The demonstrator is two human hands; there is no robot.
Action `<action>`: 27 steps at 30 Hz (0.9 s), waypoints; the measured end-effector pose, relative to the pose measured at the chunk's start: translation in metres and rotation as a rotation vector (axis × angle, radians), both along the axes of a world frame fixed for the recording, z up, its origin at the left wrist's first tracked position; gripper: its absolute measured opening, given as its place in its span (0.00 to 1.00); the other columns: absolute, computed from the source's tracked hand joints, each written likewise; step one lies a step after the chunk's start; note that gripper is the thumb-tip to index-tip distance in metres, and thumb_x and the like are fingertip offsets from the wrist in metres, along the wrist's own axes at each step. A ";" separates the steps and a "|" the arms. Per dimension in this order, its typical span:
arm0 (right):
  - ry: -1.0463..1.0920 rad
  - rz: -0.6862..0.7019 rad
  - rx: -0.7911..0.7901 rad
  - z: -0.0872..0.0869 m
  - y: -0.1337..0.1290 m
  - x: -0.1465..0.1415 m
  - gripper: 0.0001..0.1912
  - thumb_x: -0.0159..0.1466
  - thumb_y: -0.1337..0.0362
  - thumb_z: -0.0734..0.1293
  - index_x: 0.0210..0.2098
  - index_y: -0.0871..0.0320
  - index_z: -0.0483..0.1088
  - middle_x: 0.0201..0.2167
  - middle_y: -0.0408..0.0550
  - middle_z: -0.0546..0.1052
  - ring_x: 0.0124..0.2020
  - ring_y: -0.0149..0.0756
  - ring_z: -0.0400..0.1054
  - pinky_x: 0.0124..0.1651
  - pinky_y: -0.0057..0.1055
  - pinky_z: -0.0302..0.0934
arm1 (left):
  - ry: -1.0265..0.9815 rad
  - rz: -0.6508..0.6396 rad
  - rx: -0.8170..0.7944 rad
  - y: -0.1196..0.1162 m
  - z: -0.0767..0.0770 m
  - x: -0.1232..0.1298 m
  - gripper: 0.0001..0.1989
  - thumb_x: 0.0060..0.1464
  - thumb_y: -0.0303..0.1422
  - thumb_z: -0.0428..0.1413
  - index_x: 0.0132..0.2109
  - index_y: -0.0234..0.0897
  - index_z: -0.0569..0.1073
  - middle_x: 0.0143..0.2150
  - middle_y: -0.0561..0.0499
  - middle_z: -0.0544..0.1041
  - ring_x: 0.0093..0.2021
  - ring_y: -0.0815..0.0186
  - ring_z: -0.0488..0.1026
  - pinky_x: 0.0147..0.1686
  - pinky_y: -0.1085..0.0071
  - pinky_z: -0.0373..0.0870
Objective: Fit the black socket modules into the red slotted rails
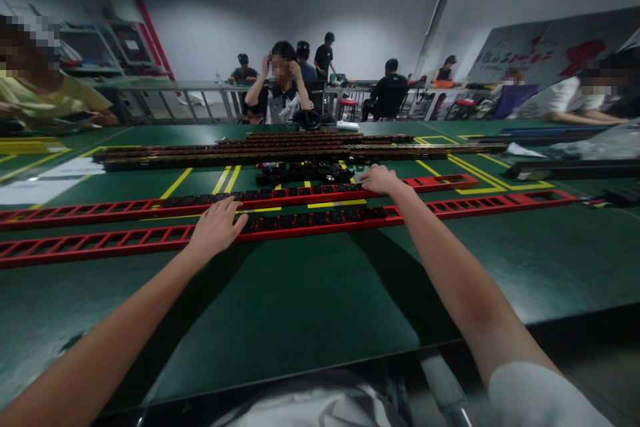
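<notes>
Two long red ladder-like frames lie side by side across the green table. The near frame (300, 232) and the far frame (440, 181) both carry square black parts in their middle slots. My left hand (217, 223) rests over the near frame, its fingers stretched toward the far one and its thumb apart. My right hand (381, 180) is at the far frame, just right of its black parts, fingers reaching left and slightly bent; nothing shows in them. Beyond the far frame lies a pile of black parts (305, 173), close to my right fingertips.
Long dark strips (300, 152) are stacked behind the pile. White papers (45, 187) lie at left, a dark bar (575, 169) and clear plastic (600, 145) at right. Yellow tape lines mark the green table (310, 293). Other people sit around its far side and ends.
</notes>
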State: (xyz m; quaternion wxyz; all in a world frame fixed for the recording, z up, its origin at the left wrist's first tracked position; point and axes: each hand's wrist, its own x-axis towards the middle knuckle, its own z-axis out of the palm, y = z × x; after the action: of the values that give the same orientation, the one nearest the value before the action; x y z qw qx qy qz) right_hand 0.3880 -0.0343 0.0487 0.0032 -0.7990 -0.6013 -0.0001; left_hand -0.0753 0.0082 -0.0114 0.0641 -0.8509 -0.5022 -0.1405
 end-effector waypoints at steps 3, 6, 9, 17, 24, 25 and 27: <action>0.139 0.214 -0.047 0.000 0.000 0.013 0.24 0.62 0.64 0.70 0.58 0.54 0.78 0.56 0.51 0.79 0.58 0.49 0.71 0.63 0.40 0.64 | 0.001 -0.005 0.001 0.001 -0.002 0.000 0.29 0.69 0.45 0.40 0.63 0.31 0.71 0.71 0.36 0.66 0.70 0.47 0.64 0.67 0.47 0.64; 0.185 0.263 -0.016 -0.005 0.001 0.021 0.23 0.61 0.65 0.70 0.56 0.56 0.78 0.53 0.50 0.80 0.55 0.46 0.73 0.60 0.36 0.66 | 0.000 -0.006 0.002 0.002 -0.003 -0.001 0.29 0.69 0.45 0.40 0.63 0.33 0.71 0.71 0.37 0.66 0.70 0.47 0.64 0.67 0.47 0.65; 0.189 0.268 -0.014 -0.009 0.003 0.022 0.22 0.62 0.66 0.70 0.55 0.56 0.77 0.54 0.50 0.79 0.55 0.45 0.73 0.59 0.36 0.66 | 0.000 -0.003 0.000 0.002 -0.004 -0.001 0.29 0.69 0.46 0.39 0.63 0.34 0.71 0.71 0.38 0.66 0.70 0.48 0.63 0.68 0.48 0.64; 0.145 0.270 -0.039 -0.008 0.004 0.017 0.23 0.62 0.67 0.70 0.58 0.59 0.75 0.57 0.55 0.78 0.53 0.45 0.74 0.58 0.35 0.65 | -0.001 -0.002 -0.001 0.003 -0.003 0.000 0.29 0.69 0.45 0.39 0.62 0.33 0.72 0.71 0.37 0.66 0.70 0.47 0.64 0.67 0.47 0.65; 0.171 0.156 0.004 -0.013 0.006 0.014 0.14 0.70 0.59 0.64 0.49 0.56 0.77 0.51 0.53 0.80 0.52 0.46 0.74 0.58 0.37 0.63 | 0.020 -0.005 -0.023 0.004 -0.004 -0.001 0.30 0.69 0.46 0.37 0.62 0.34 0.72 0.71 0.38 0.65 0.70 0.48 0.63 0.68 0.49 0.64; 0.165 0.114 0.006 -0.016 0.007 0.011 0.14 0.71 0.58 0.63 0.50 0.56 0.75 0.51 0.54 0.80 0.52 0.47 0.73 0.59 0.40 0.62 | 0.018 -0.007 -0.024 0.004 -0.004 -0.001 0.30 0.69 0.46 0.37 0.62 0.34 0.72 0.71 0.38 0.65 0.70 0.48 0.63 0.68 0.48 0.64; 0.150 0.044 0.006 -0.021 0.008 0.006 0.16 0.72 0.56 0.59 0.51 0.57 0.72 0.53 0.56 0.79 0.53 0.51 0.72 0.62 0.51 0.59 | 0.014 -0.012 -0.025 0.003 -0.004 -0.001 0.29 0.69 0.46 0.37 0.62 0.34 0.72 0.71 0.37 0.65 0.70 0.48 0.63 0.68 0.48 0.64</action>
State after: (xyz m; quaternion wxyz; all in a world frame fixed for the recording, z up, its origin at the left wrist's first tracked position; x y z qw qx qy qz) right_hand 0.3940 -0.0260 0.0280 0.0506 -0.7835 -0.6167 0.0580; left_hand -0.0766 0.0113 -0.0157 0.0562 -0.8556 -0.4984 -0.1284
